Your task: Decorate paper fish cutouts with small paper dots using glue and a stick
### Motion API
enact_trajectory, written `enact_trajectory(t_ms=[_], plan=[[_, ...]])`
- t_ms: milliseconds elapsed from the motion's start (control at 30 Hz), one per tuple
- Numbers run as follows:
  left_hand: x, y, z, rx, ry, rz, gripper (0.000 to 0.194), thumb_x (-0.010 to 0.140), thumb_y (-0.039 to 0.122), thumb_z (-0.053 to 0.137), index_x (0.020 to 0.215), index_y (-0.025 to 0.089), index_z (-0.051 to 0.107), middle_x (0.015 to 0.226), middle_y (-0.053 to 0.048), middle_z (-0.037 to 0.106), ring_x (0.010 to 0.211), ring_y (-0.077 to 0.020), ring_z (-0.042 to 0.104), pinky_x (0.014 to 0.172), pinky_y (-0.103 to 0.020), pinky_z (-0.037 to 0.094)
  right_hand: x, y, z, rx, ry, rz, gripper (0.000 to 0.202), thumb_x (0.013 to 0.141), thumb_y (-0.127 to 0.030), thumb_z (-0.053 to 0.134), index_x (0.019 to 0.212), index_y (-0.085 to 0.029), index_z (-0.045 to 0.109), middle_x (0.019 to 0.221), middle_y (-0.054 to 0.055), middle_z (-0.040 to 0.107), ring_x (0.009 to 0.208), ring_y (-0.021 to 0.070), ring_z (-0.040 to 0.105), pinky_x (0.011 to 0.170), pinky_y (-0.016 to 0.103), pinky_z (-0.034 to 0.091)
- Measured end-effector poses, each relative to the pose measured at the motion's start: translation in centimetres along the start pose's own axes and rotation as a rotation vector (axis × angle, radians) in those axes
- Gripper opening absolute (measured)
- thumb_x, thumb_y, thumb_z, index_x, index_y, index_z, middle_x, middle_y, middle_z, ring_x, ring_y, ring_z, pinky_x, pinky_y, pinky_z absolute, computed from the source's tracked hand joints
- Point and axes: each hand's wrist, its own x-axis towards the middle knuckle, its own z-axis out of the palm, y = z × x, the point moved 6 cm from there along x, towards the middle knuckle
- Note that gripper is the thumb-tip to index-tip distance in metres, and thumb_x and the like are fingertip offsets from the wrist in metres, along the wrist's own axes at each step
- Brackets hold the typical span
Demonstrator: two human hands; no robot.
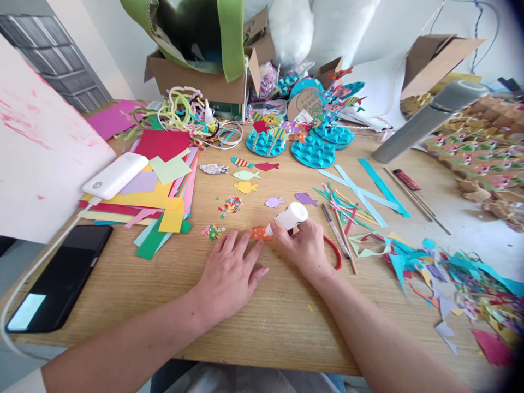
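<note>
My right hand (305,248) grips a white glue bottle (293,215), tilted with its tip down at an orange paper fish (261,233). Beside it my left hand (231,273) lies on the table, fingers spread, fingertips at the orange piece's left and lower edge. Small piles of paper dots (231,206) sit beyond the left hand. Paper fish lie further back: yellow (245,187), pale green (246,175), red (267,166), striped (242,162) and purple (305,198). Red-handled scissors (336,252) are partly hidden under the right hand.
Coloured paper sheets (164,144), a white power bank (115,174) and a black phone (61,278) are at left. Pens (335,232), paper strips (362,191) and scraps (438,273) lie right. Blue egg-tray pieces (313,152) and a grey bottle (426,123) stand behind.
</note>
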Motion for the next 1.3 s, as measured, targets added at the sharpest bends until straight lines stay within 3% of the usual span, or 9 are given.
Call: enact_trajectory(t_ms=[600, 967, 1133, 1300], plan=[[0.0, 0.1, 0.0, 0.011, 0.002, -0.006, 0.049, 0.097, 0.046, 0.043, 0.135, 0.017, 0.052, 0.141, -0.012, 0.049, 0.127, -0.0332, 0.041, 0.106, -0.052, 0.037, -0.1, -0.3, 0.2, -0.040, 0.015, -0.101, 0.031, 0.077, -0.036, 0.059, 0.059, -0.022, 0.038, 0.051, -0.005, 0.045, 0.047, 0.0093, 0.042, 0.048, 0.023, 0.034], [0.0, 0.1, 0.1, 0.018, 0.004, -0.001, 0.048, 0.097, 0.046, 0.043, 0.134, 0.018, 0.054, 0.142, -0.013, 0.049, 0.127, -0.0335, 0.041, 0.104, -0.053, 0.039, 0.0, 0.1, -0.8, 0.049, 0.073, 0.059, 0.027, 0.076, -0.039, 0.058, 0.059, -0.019, 0.052, 0.052, -0.002, 0.054, 0.046, 0.0098, 0.047, 0.048, 0.023, 0.038], [0.0, 0.1, 0.0, 0.014, -0.006, -0.004, 0.047, 0.096, 0.046, 0.044, 0.133, 0.018, 0.054, 0.141, -0.013, 0.049, 0.127, -0.0336, 0.041, 0.104, -0.053, 0.039, 0.3, 0.0, -1.5, 0.048, 0.094, 0.086, 0.027, 0.076, -0.038, 0.058, 0.057, -0.019, 0.052, 0.049, -0.003, 0.051, 0.043, 0.0079, 0.039, 0.044, 0.022, 0.033], [0.0, 0.1, 0.0, 0.021, -0.009, -0.001, 0.047, 0.097, 0.045, 0.043, 0.133, 0.018, 0.054, 0.141, -0.013, 0.049, 0.127, -0.0337, 0.041, 0.105, -0.053, 0.038, 0.3, 0.5, -1.4, 0.020, 0.091, 0.079, 0.028, 0.076, -0.039, 0.059, 0.059, -0.019, 0.051, 0.050, -0.004, 0.048, 0.045, 0.0084, 0.040, 0.046, 0.022, 0.034]])
